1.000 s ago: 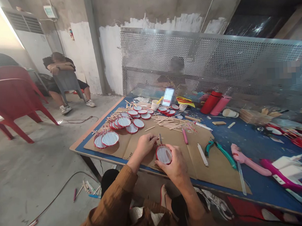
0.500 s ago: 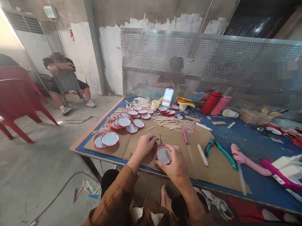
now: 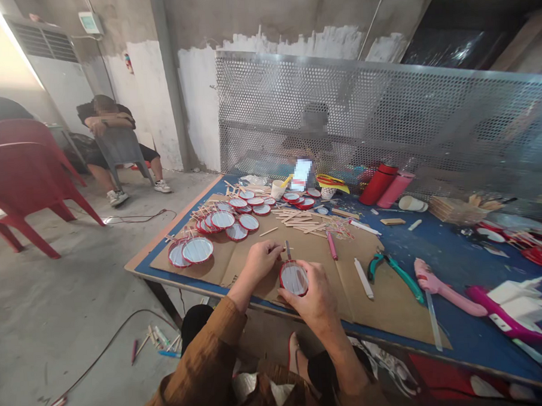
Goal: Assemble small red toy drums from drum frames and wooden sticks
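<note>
My right hand [image 3: 318,290] is wrapped round the rim of a small toy banjo [image 3: 294,278], thumb at the front and fingers behind. The banjo has a round whitish face with strings across it, a red rim and a short stick neck pointing away from me. At the neck's far end, by a thin pale crosspiece, the fingertips of my left hand [image 3: 263,258] are pinched together. What lies between them is too small to make out. Brown cardboard [image 3: 392,305] lies under both hands.
Several red-rimmed discs with sticks [image 3: 222,219] are piled at left, beside loose wooden sticks [image 3: 301,219]. To the right lie a white marker-like tube [image 3: 364,278], teal pliers [image 3: 404,276], a pink glue gun [image 3: 450,291] and a magenta power strip [image 3: 496,319]. A perforated metal panel [image 3: 257,102] stands behind.
</note>
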Tool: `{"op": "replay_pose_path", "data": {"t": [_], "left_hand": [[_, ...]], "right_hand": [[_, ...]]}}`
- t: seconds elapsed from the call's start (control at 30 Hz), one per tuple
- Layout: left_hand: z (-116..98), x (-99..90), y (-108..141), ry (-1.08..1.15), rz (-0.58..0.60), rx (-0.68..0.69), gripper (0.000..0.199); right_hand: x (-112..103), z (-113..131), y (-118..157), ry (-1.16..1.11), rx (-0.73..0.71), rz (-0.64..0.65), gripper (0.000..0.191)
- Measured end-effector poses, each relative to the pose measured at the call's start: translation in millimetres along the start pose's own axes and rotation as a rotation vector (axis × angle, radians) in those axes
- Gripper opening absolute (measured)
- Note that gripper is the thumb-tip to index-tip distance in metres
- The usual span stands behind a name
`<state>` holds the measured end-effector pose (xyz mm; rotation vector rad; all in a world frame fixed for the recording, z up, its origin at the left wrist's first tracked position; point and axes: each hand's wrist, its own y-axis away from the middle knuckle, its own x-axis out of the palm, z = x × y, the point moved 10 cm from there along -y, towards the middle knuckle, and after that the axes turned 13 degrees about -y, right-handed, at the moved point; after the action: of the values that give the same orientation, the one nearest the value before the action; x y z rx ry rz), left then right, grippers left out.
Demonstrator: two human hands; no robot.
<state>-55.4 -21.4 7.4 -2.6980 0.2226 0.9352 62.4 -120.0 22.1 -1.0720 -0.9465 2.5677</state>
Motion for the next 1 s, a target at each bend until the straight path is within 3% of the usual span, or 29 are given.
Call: {"op": "replay_pose_path", "data": {"t": [1.0], "left_hand": [[-3.2,2.1,-0.2,0.024,0.032,0.031,0.031]], "right_hand": [[-2.6,0.0,-0.2,-0.007,-0.001,-0.018,0.058]]}}
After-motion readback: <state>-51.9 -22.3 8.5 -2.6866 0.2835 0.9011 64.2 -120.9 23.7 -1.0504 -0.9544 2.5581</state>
